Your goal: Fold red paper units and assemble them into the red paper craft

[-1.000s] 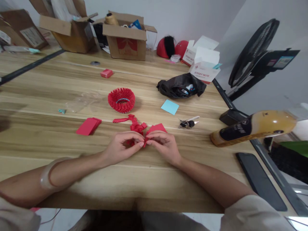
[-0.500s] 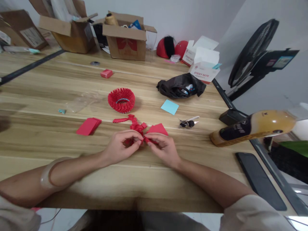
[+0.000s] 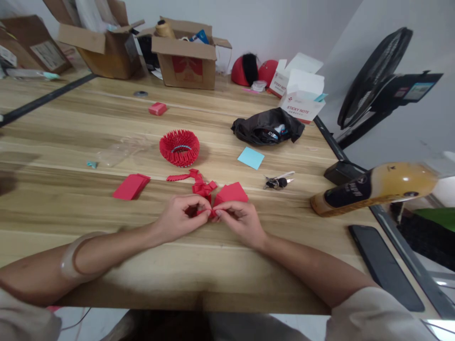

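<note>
Between the fingertips of both hands is a small piece of red paper [image 3: 212, 214], partly hidden by the fingers. My left hand [image 3: 185, 215] pinches its left side, and my right hand [image 3: 241, 221] pinches its right side. Just beyond them lie several folded red paper pieces [image 3: 203, 187]. Close behind my right hand rests a stack of red paper sheets [image 3: 232, 192]. A second red stack [image 3: 131, 186] sits to the left. Farther back stands a round red bowl [image 3: 179, 148] built of folded paper pieces, with a light blue line inside.
Around the table are a blue paper sheet [image 3: 250, 158], keys [image 3: 278, 182], a black bag [image 3: 267, 127], a red packet [image 3: 157, 109] and a phone [image 3: 386, 265]. On the right stand a bottle [image 3: 373, 188] and a fan [image 3: 377, 78]. Cardboard boxes [image 3: 190, 64] line the back.
The right fingers have drawn slightly down and in, so the red paper now shows smaller between the fingertips. More of the red stack behind them is visible.
</note>
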`<action>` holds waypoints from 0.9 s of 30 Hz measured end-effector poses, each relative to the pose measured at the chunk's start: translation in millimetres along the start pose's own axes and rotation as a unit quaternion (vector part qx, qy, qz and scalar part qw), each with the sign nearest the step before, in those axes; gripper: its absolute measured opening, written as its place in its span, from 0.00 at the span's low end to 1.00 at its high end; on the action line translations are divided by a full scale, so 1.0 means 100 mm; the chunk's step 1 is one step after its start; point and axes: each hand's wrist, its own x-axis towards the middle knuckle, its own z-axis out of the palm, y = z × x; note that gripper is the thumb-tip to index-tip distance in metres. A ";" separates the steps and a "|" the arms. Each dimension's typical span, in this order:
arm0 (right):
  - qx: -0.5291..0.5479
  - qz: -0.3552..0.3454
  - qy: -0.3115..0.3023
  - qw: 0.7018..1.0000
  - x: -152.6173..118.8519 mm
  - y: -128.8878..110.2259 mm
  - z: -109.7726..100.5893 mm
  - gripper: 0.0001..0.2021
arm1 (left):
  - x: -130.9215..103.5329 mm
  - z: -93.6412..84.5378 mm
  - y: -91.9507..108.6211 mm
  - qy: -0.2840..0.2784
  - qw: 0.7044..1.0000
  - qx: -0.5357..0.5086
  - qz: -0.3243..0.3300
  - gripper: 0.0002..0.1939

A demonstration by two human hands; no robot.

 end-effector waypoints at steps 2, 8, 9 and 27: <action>0.023 0.013 -0.012 1.000 0.00 -0.01 0.00 0.07 | 0.01 -0.01 0.02 -0.014 1.000 -0.026 -0.002 0.06; 0.078 0.035 -0.025 0.996 0.00 0.00 0.01 0.09 | 0.02 -0.02 0.05 -0.024 0.999 -0.045 0.002 0.06; 0.067 0.027 -0.025 0.997 0.00 -0.01 0.01 0.09 | 0.01 -0.02 0.04 -0.016 0.999 -0.031 0.009 0.05; 0.138 0.071 -0.008 0.988 0.05 0.02 0.01 0.07 | 0.00 0.00 -0.01 0.041 0.992 0.015 0.120 0.05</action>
